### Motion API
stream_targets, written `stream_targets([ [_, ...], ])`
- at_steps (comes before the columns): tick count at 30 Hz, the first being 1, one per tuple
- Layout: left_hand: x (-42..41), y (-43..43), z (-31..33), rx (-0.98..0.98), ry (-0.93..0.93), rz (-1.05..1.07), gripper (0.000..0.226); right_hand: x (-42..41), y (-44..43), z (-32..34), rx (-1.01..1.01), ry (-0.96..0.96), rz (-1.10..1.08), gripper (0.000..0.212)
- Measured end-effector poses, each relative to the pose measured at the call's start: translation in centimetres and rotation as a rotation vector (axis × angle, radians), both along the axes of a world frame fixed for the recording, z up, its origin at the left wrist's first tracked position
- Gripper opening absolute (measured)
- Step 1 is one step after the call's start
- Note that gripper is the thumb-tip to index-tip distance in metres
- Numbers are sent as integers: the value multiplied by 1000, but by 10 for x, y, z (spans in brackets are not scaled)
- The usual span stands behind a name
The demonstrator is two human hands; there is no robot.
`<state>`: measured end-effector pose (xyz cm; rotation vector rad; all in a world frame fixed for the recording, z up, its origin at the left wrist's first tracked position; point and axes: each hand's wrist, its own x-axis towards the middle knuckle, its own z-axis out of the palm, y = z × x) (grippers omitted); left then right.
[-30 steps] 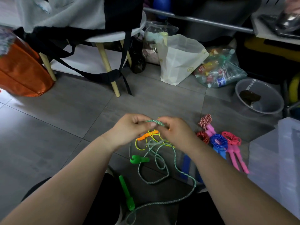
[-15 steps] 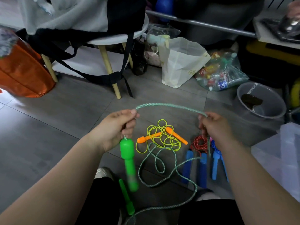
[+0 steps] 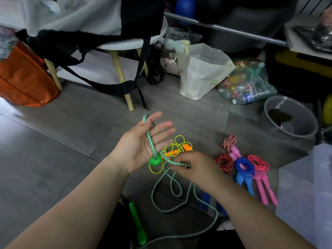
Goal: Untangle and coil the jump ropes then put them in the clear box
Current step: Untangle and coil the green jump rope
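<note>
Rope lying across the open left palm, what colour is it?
The rope is braided green and white, seen best in the head view.

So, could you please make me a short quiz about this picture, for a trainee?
1. True or false: the left hand is closed in a fist around the green rope.
2. Which rope lies loose on the floor, not coiled? A the blue rope, B the yellow rope, C the pink rope.
3. What does the right hand pinch?
Key: 1 false, it lies open, palm up; 2 B; 3 the green rope.
</note>
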<state>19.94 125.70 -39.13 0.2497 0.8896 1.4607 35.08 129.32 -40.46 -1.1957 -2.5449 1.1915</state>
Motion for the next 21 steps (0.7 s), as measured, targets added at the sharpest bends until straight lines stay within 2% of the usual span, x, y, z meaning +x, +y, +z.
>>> stream_targets([
  [5, -4, 4, -19, -86, 244, -87, 28, -7, -2, 4, 49, -46, 94, 23],
  [8, -5, 4, -25, -130, 319, -137, 25, -2, 5, 4, 53, -80, 135, 25],
  [12, -6, 0, -29, -224, 453, -323, 24, 10, 16, 5, 45, -71, 131, 19],
  [17, 4, -6, -31, -255, 415, -759, 11, 9, 22, 5, 59, 130, 28, 9],
  [18, 4, -6, -29, -235, 371, -787, 12, 9, 25, 3, 64, 169, -23, 9],
  [21, -2, -3, -25, -182, 206, -746, 34, 9, 34, -3, 10, 301, -215, 10],
])
